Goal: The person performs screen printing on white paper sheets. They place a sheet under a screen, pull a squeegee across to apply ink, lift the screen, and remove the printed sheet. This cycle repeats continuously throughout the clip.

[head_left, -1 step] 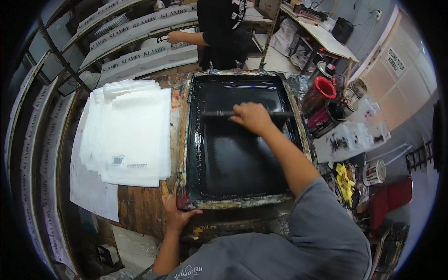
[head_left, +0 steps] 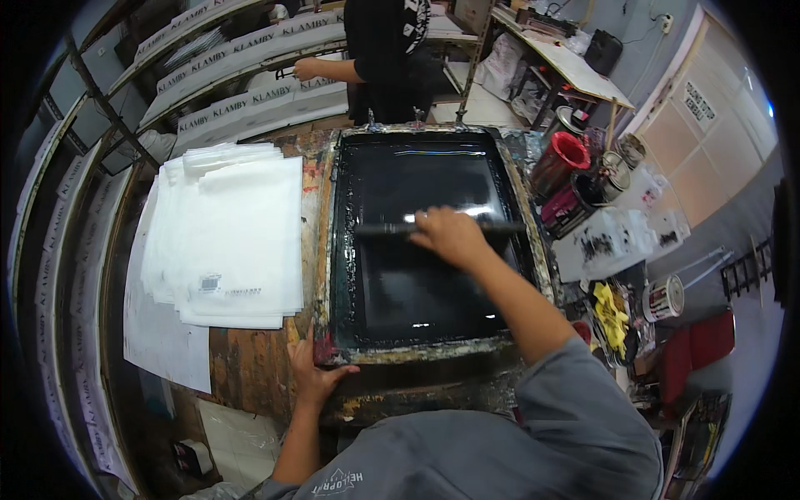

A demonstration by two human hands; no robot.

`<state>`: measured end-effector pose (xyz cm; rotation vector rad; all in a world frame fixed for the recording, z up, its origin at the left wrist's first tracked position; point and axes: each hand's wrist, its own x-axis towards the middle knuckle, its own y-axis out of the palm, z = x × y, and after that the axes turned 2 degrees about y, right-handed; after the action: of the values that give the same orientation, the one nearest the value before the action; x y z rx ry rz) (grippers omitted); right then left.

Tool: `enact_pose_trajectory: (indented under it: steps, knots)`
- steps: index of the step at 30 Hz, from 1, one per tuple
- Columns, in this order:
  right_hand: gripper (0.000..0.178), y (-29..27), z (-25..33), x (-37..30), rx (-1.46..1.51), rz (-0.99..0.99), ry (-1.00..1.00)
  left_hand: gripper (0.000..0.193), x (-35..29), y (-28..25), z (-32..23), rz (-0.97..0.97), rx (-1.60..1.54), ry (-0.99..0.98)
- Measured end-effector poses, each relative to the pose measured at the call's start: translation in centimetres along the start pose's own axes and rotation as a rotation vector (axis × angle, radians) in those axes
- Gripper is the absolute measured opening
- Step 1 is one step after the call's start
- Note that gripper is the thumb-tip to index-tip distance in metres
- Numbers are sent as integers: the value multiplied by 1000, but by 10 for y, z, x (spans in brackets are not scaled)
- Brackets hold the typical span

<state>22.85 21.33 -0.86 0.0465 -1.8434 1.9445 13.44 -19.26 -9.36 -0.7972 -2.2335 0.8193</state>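
A screen-printing frame point(head_left: 425, 353) lies on the worktable in front of me, its mesh point(head_left: 412, 296) covered in glossy black ink. My right hand point(head_left: 452, 237) is closed over the middle of a long dark squeegee point(head_left: 382, 229), which spans the mesh crosswise. At the frame's near left corner rests my left hand point(head_left: 313, 382), thumb and forefinger spread along its two edges. To the left of the frame sits an uneven stack of flat white sheets or bags point(head_left: 229, 225); a small printed block shows on the top one.
Along the right stand ink cans, including a red one point(head_left: 567, 154), with stained white plastic containers point(head_left: 612, 243) and a yellow cloth point(head_left: 611, 321). Racks of printed white pieces point(head_left: 258, 112) fill the left and back. A co-worker in black point(head_left: 387, 62) stands beyond the table.
The squeegee in my right hand has come toward me over the mesh. My left hand stays at the frame's corner. The view has shifted slightly.
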Motion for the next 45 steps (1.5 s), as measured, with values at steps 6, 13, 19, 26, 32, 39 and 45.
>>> enact_pose_trajectory:
  steps: [6,13,19,26,32,39,45]
  knots:
    - [37,-90,90,-117,65,254,96,124,18,-1,-30,-52,-364,-161]
    - [33,-207,113,-70,-135,-168,31,97,102,-38,-112,-445,-885,0]
    - [29,-256,73,32,-86,-415,-23,67,232,-15,-57,-526,-923,390]
    - [46,-306,54,89,-40,-338,18,46,368,129,36,-142,-213,260]
    - [48,-306,52,97,-78,-408,-81,24,421,178,79,-60,-49,268]
    - [43,-301,51,90,14,-291,100,24,278,0,123,-129,-371,-309]
    - [37,-280,62,79,9,-531,-54,26,131,-144,270,-576,-221,-371]
